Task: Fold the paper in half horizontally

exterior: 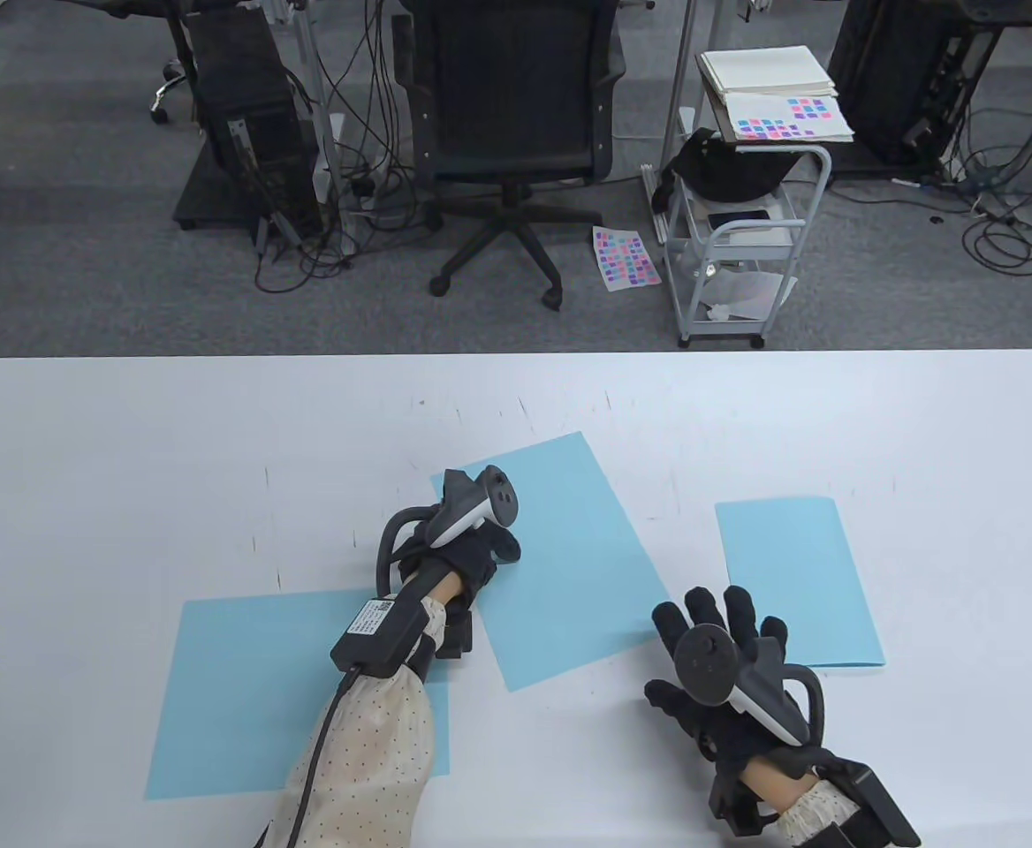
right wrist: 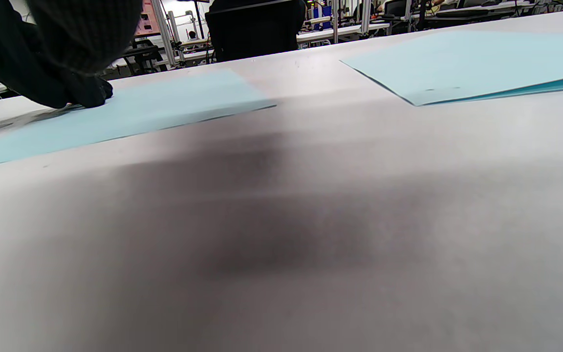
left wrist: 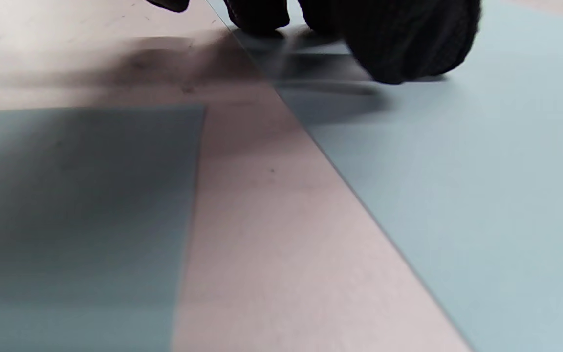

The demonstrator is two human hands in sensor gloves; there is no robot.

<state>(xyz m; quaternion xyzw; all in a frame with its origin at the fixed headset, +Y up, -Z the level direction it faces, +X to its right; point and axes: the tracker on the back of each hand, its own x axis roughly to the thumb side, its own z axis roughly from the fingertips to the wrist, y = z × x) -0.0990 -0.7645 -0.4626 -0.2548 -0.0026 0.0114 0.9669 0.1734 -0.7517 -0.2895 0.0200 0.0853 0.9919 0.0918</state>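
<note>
A light blue sheet of paper [exterior: 569, 565] lies flat and tilted at the table's middle. My left hand [exterior: 481, 552] rests on its left edge, and in the left wrist view the gloved fingertips [left wrist: 399, 44] press down on the sheet [left wrist: 457, 195]. My right hand [exterior: 701, 623] lies with fingers spread on the table next to the sheet's lower right corner, holding nothing. In the right wrist view the fingers [right wrist: 66, 49] touch down at the edge of this sheet [right wrist: 140, 112].
A second flat blue sheet [exterior: 242, 689] lies at the front left, partly under my left forearm; it also shows in the left wrist view [left wrist: 76, 220]. A folded blue sheet [exterior: 794, 583] lies to the right and shows in the right wrist view [right wrist: 467, 63]. The white table [exterior: 127, 459] ends at the far edge.
</note>
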